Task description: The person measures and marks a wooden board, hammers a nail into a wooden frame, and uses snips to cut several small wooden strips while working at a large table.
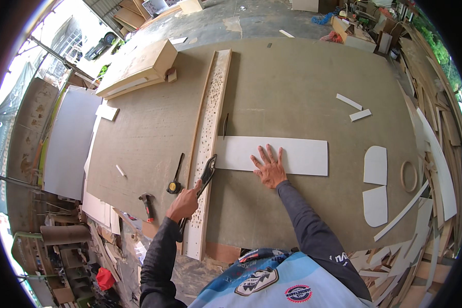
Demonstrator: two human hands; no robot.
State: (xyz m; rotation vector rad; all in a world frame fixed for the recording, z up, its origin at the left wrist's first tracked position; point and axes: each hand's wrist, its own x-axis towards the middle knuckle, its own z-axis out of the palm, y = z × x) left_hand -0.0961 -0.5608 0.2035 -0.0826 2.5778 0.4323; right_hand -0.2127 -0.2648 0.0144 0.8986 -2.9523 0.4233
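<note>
My right hand (270, 169) lies flat with spread fingers on a long white board (308, 157), pressing near its middle. The board's left end meets a long speckled plank (218, 82) with a raised wooden edge strip. My left hand (185, 204) is closed round a long, slim black tool (209, 170), its index finger stretched along it. The tool lies slantwise over the plank, its upper end close to the board's lower left corner. Its exact kind cannot be made out. A thin dark piece (225, 126) sits by the board's upper left corner.
Left of the plank lie a tape measure (174, 187) and a hammer (147, 207). A wooden box (138, 69) stands at the far left. Two rounded white panels (376, 165), a ring (409, 176) and white offcuts (349, 101) lie right on the brown worktable (292, 92).
</note>
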